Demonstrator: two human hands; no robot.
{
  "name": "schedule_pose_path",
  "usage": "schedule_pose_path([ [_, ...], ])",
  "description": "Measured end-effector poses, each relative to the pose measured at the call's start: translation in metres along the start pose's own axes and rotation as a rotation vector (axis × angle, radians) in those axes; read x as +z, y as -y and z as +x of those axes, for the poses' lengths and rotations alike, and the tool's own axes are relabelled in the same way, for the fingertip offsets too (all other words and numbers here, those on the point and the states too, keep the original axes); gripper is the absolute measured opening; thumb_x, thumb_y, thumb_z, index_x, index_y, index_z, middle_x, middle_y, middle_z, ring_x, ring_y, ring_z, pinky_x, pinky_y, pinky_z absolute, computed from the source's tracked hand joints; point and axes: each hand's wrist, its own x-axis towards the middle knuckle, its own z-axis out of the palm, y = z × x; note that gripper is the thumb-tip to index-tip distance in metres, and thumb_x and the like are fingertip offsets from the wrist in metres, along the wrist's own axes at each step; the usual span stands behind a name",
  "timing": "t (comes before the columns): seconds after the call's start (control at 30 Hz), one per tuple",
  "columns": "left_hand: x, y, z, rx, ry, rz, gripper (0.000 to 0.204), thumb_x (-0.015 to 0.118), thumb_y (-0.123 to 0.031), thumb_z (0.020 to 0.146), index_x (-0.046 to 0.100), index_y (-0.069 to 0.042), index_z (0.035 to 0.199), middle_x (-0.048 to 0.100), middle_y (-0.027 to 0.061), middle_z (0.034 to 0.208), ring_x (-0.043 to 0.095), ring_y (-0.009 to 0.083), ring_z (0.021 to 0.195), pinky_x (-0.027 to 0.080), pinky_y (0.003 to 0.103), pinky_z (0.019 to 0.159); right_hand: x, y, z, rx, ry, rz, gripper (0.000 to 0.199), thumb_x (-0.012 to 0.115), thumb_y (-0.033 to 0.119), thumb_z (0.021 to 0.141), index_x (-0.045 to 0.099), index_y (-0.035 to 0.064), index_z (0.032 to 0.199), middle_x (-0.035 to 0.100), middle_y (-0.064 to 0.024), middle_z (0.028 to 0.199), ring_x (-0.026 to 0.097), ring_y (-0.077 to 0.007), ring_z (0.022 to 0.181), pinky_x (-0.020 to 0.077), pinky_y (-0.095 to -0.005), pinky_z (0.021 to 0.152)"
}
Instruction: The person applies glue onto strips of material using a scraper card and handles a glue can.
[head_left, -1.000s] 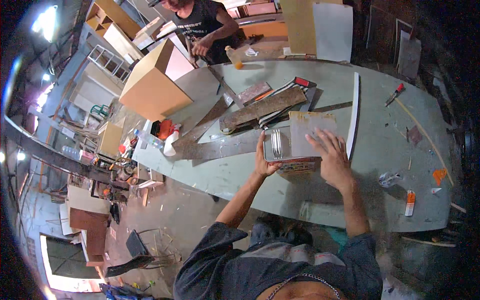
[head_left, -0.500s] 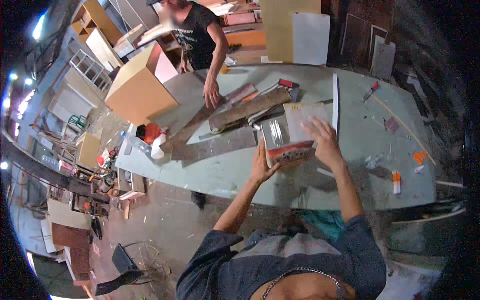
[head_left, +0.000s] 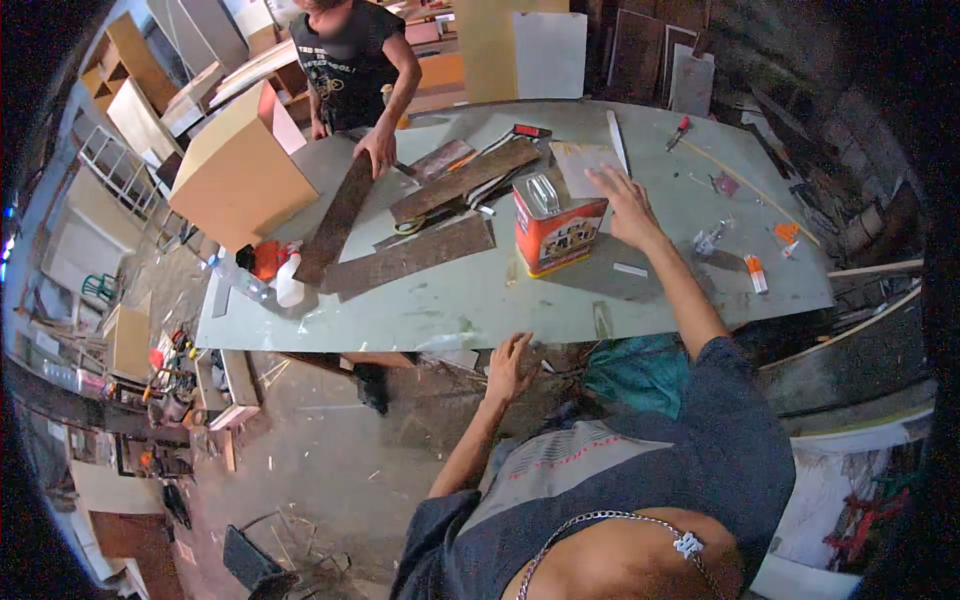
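A rectangular orange and white metal can point(head_left: 555, 225) with a cap and handle on top stands upright on the grey worktable point(head_left: 470, 300). My right hand point(head_left: 625, 200) lies open just right of the can, fingers spread over a pale sheet point(head_left: 585, 160), apart from the can. My left hand point(head_left: 510, 365) hangs open below the table's near edge, holding nothing. Dark wood strips point(head_left: 420, 255) lie left of the can.
Another person point(head_left: 355, 60) stands at the far side, a hand on a dark plank point(head_left: 335, 220). A large cardboard box point(head_left: 240, 165) sits at the table's left. A white bottle point(head_left: 290, 285), a small orange tube point(head_left: 755, 272) and a red-handled screwdriver point(head_left: 678, 130) lie about.
Both my hands have let go of the can, which now stands upright on the table. My left hand dropped below the table edge. The other person has moved a plank leftward.
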Motion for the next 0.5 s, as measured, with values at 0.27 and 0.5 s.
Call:
schedule_pose_path([
  [0.27,-0.020,0.055,-0.076,-0.173,-0.367,0.033,0.049,0.074,-0.003,0.081,0.059,-0.007,0.128,0.059,0.0164,0.116,0.057,0.0372,0.106,0.048,0.046,0.088,-0.014,0.014,-0.059,0.144,-0.356,0.138,0.082,0.063,-0.003,0.075,0.039,0.0156,0.151,0.041,-0.0170,0.150,0.039,-0.0386,0.138,0.0326,-0.0475,0.114],
  [0.5,-0.082,0.116,-0.020,-0.297,-0.691,0.196,0.032,0.071,-0.014,0.088,0.063,-0.003,0.117,0.061,0.0181,0.112,0.056,0.0382,0.106,0.044,0.046,0.094,0.031,-0.022,-0.146,0.493,-0.530,0.354,0.073,0.067,-0.003,0.081,0.042,0.0113,0.148,0.056,-0.0133,0.133,0.057,-0.0266,0.115,0.0457,-0.0386,0.097],
])
